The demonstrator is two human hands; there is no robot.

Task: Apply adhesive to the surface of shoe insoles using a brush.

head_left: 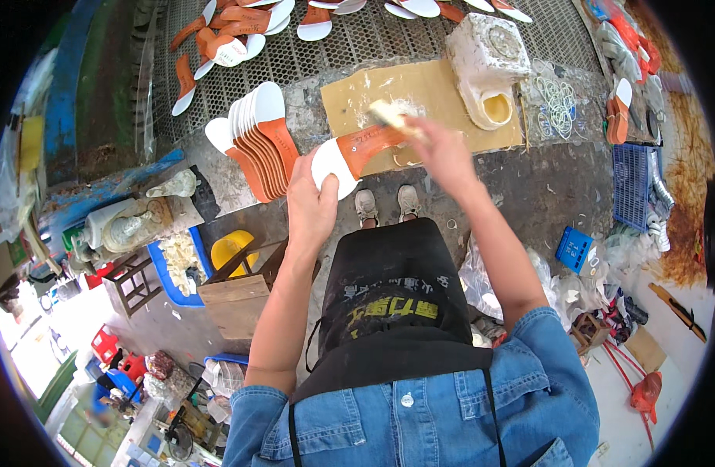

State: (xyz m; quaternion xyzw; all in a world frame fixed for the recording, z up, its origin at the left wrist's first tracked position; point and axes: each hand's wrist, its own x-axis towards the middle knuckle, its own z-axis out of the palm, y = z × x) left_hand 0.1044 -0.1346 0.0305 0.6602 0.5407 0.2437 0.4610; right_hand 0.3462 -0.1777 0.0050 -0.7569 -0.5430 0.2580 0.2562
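My left hand (310,204) grips the white, rounded end of a brown shoe insole (363,148), thumb on top. The insole's brown, narrower part points right, over a sheet of brown cardboard (348,92). My right hand (444,159) is closed around a pale brush (388,114), smeared by motion, at the insole's far brown end. A fanned row of similar brown-and-white insoles (258,140) lies on the bench just left of my left hand. Beyond the cardboard, at the right, stands a white, crusted container (488,66) with a yellowish opening.
More insoles (314,23) lie scattered on a metal mesh surface (295,58) at the back. Pale rubber bands (558,109) lie right of the container, with other insoles (619,109) farther right. A blue crate (631,187) stands at the right; a yellow stool (234,251) stands at the left.
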